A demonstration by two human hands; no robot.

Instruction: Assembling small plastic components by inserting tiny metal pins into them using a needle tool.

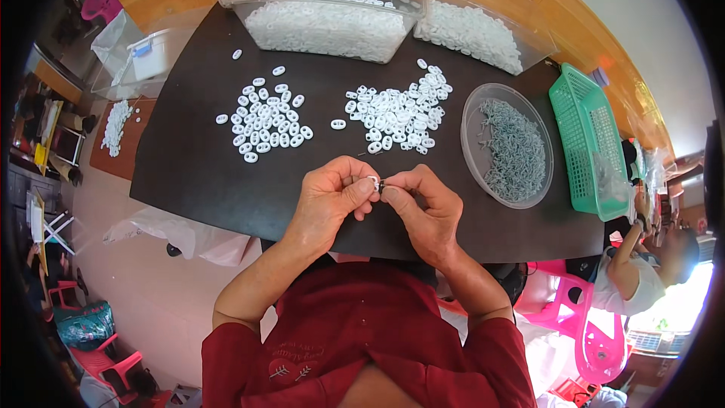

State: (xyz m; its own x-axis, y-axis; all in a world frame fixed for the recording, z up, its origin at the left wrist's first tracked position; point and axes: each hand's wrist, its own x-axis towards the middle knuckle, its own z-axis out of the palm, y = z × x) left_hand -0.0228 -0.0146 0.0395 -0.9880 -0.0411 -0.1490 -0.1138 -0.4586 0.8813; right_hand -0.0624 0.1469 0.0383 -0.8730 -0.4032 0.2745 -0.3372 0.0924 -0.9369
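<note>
Over the near edge of the dark table, my left hand [326,198] pinches a small white oval plastic piece [374,180] between thumb and fingers. My right hand [429,211] meets it from the right, its thumb and forefinger closed on a small dark, thin piece [381,184], too small to name, at the white piece. Beyond my hands lies a loose pile of white two-holed ovals [400,109]. Another group of white ovals [266,117] is spread to its left. To the right, a round clear tray [470,125] holds many small grey metal screw-like pieces [515,153].
Two clear bins, a larger one [325,30] and a smaller one [468,34], stand full of white pieces along the far edge. A green basket [585,143] borders the table's right side. Another person [634,272] sits at the right near a pink chair [600,347].
</note>
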